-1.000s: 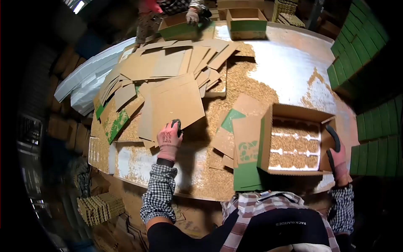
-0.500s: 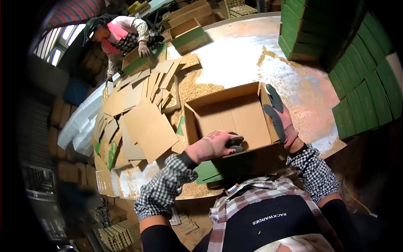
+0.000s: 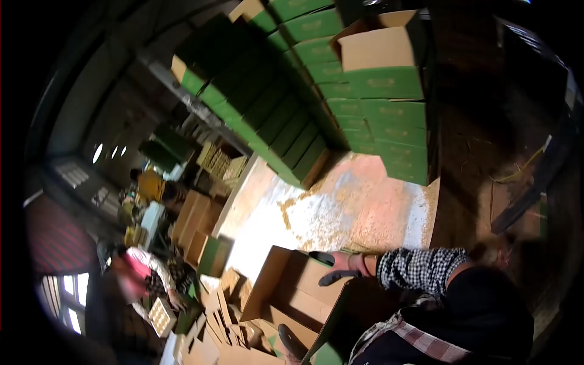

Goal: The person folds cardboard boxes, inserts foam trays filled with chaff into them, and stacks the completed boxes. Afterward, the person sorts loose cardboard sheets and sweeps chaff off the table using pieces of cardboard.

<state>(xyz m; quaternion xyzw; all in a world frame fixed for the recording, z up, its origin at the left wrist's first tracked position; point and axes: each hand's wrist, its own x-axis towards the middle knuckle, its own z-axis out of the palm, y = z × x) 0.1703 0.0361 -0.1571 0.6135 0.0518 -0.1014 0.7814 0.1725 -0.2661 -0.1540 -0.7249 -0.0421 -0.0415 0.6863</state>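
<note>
One tabletop (image 3: 389,210), one open carton (image 3: 307,295), left hand (image 3: 292,344) and right hand (image 3: 345,265) holding it.

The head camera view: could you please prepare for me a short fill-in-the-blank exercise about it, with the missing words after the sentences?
1. The person's right hand and left hand both wear ____.
2. The open box in front of the person is made of ____.
3. The sleeve on the right forearm has a pattern of black and ____ checks.
4. The stacked boxes have ____ outer sides.

Missing words: gloves; cardboard; white; green.
</note>
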